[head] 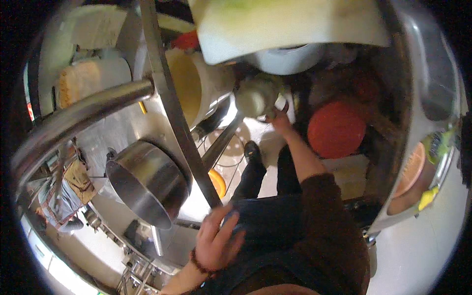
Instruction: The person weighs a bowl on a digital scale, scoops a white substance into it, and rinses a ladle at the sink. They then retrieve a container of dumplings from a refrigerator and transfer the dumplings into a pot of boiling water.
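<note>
My right hand (279,120) reaches low below the white cutting board (295,22), beside a pale round container (254,99); its fingers are partly hidden and blurred, so a firm hold cannot be confirmed. Nearer my body, my left hand (218,238) hangs over the steel edge of the counter with its fingers apart and nothing in it, a beaded bracelet on the wrist. To its left a large steel pot (147,184) lies tilted, its opening facing down and left. A red round object (337,129) is right of my right forearm.
A steel pipe (92,96) crosses the left side. Near the board are a large white bucket (188,88) and a white basin (287,59). An orange ring-shaped thing (217,183) shows near the floor. Sinks line the right, one with an orange colander (411,169). Another person (64,199) stands at far left.
</note>
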A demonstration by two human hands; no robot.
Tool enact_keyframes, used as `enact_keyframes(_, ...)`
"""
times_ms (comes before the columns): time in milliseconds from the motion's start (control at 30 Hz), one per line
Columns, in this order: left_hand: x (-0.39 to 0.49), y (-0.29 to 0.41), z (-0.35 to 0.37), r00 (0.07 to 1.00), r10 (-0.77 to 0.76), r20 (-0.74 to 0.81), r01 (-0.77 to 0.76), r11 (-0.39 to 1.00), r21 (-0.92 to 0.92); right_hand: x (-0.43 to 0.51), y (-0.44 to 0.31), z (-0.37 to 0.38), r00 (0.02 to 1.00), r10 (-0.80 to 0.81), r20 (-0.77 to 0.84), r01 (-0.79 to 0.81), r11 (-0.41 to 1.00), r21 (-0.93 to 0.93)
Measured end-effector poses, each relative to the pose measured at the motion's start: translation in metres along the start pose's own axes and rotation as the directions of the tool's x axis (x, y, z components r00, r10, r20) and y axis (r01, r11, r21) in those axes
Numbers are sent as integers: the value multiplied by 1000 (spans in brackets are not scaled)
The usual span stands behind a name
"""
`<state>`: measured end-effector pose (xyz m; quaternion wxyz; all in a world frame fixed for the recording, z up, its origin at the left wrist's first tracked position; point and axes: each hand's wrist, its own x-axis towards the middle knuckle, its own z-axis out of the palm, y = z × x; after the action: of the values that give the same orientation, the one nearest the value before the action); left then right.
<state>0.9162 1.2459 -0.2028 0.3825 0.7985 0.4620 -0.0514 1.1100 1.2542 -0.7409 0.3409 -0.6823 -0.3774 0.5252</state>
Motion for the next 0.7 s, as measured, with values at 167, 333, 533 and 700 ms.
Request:
enact_keyframes(167,126,55,8,988,127,-92,-97,954,282,-131,-133,-73,986,166,27,-165,986,-37)
enact_keyframes(333,156,95,-9,997,38,70,-65,901,429,-209,-206,-121,980,192,50,-191,981,-18)
enact_keyframes(533,154,115,-67,954,269,-135,-196,896,398,-248,-225,-156,984,177,-3,-177,981,-84)
enact_keyframes(700,264,109,-81,916,234,-326,-73,896,438,-266,-256,-184,983,185,-17,-186,979,-88)
